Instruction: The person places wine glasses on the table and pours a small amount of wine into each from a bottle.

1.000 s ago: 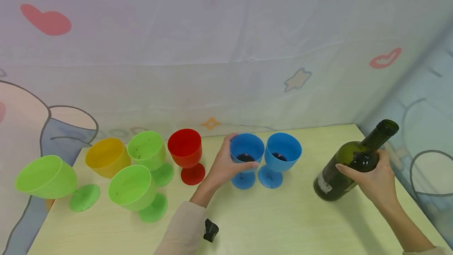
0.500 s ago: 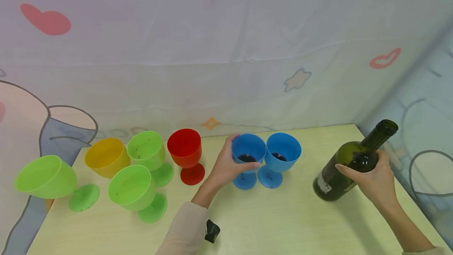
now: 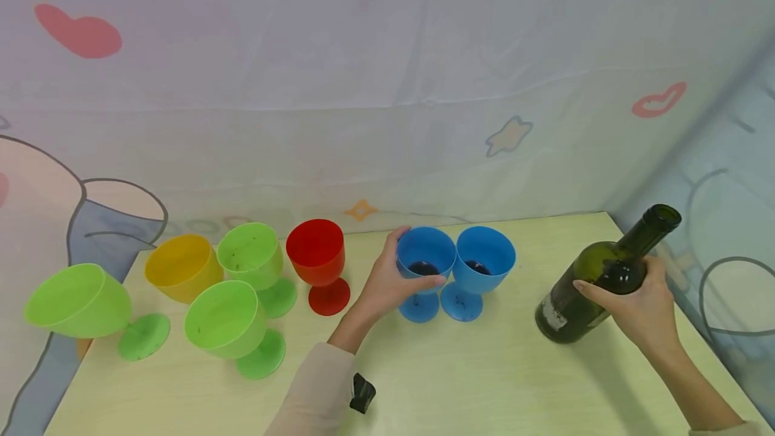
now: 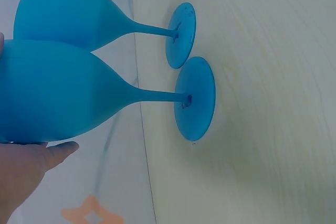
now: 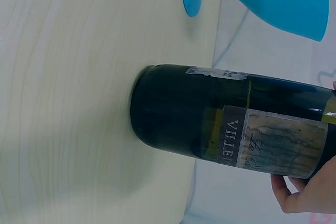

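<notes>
My left hand [image 3: 390,281] grips the bowl of a blue goblet [image 3: 426,252], thumb across the near side. This goblet stands upright with dark liquid in its bottom. Close against its right side is a second blue goblet [image 3: 486,251], also holding a little dark liquid; the left wrist view shows their round feet [image 4: 195,114] on the tabletop. On the right, my right hand [image 3: 642,301] holds a dark green wine bottle [image 3: 590,288] round its upper body. The bottle's base rests on the table in the right wrist view, its label [image 5: 283,142] facing that camera.
To the left stand a red goblet [image 3: 317,251], a yellow goblet [image 3: 183,271] and three green goblets, one near the front [image 3: 224,321]. A pale wooden table [image 3: 460,382] bears everything. A printed cloth [image 3: 387,86] hangs along its back edge.
The left hand and its blue goblet have shifted slightly right, closing the gap to the second blue goblet. The right hand and the bottle stay practically still.
</notes>
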Demonstrator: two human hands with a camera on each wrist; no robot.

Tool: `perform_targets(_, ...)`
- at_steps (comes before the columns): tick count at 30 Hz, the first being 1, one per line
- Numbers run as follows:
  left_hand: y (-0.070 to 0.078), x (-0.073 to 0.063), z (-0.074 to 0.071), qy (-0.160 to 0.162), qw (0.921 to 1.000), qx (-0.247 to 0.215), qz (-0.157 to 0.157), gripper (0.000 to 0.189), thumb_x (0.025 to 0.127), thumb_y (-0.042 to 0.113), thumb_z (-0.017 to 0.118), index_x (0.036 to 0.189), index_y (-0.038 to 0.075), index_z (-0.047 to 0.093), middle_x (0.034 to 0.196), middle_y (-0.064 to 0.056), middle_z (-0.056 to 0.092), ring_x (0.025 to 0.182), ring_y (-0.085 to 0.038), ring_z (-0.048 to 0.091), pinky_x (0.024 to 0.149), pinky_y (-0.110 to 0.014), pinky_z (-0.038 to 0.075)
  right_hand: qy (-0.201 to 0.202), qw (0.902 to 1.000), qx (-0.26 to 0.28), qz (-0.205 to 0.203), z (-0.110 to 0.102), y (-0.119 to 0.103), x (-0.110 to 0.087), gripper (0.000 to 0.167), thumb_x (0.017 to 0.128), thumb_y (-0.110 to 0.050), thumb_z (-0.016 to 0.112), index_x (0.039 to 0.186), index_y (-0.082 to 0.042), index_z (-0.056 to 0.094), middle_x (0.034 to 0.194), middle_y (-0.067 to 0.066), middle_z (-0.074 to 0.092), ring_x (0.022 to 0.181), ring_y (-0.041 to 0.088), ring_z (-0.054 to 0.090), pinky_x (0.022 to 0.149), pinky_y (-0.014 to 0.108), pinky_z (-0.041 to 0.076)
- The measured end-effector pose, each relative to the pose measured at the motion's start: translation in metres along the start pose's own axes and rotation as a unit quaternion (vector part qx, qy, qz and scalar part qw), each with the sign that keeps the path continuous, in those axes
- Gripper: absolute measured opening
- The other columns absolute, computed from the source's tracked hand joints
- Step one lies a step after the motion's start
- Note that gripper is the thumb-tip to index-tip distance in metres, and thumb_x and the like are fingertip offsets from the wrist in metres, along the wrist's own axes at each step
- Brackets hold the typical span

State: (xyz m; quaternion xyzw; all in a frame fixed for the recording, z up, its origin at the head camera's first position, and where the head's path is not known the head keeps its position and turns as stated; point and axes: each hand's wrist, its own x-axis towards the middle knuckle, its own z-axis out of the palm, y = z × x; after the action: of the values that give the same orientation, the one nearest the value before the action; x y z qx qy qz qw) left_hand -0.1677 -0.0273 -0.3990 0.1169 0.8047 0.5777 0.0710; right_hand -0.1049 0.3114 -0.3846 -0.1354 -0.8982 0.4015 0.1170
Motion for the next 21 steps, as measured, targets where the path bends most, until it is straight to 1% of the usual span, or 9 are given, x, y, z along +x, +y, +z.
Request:
perform_targets(7,0.001,-0.001,-0.001,-0.002,0.9999,0.01,-0.001,0.096,0.07,0.033,0.078,0.144,0.018,0.019,0.145,-0.008,0.029,0.13,-0.033,0.028,0.09,-0.054,0.04,0.002,1.0,0.0,-0.004,0.0,0.001,0.0,0.085,0.075,-0.032,0.074,0.129,0.006,0.021,0.118,0.033,0.039,0.102,0.047,0.043,0.076,0.056,0.037)
perform_targets(11,0.001,-0.003,-0.005,0.0,1.0,0.0,0.005,0.098,0.069,0.033,0.079,0.145,0.017,0.02,0.145,-0.004,0.029,0.13,-0.03,0.028,0.095,-0.052,0.037,0.003,1.0,-0.001,-0.006,0.0,0.001,0.0,0.084,0.075,-0.032,0.074,0.129,0.006,0.021,0.117,0.033,0.039,0.102,0.047,0.042,0.076,0.056,0.036)
perform_targets(15,0.001,-0.007,-0.01,0.007,0.9996,-0.019,0.021,0.096,0.069,0.03,0.079,0.144,0.016,0.021,0.145,-0.002,0.029,0.132,-0.025,0.026,0.101,-0.049,0.03,0.003,1.0,-0.002,-0.008,0.0,0.001,0.001,0.085,0.075,-0.032,0.074,0.129,0.006,0.021,0.117,0.033,0.039,0.102,0.047,0.042,0.076,0.056,0.036)
perform_targets(21,0.0,-0.015,-0.019,0.016,0.999,-0.028,0.03,0.092,0.071,0.028,0.078,0.144,0.018,0.023,0.145,-0.002,0.029,0.132,-0.024,0.026,0.103,-0.047,0.028,-0.002,1.0,-0.004,-0.008,-0.001,0.001,0.001,0.085,0.075,-0.032,0.074,0.129,0.007,0.02,0.117,0.033,0.039,0.102,0.047,0.043,0.075,0.056,0.037)
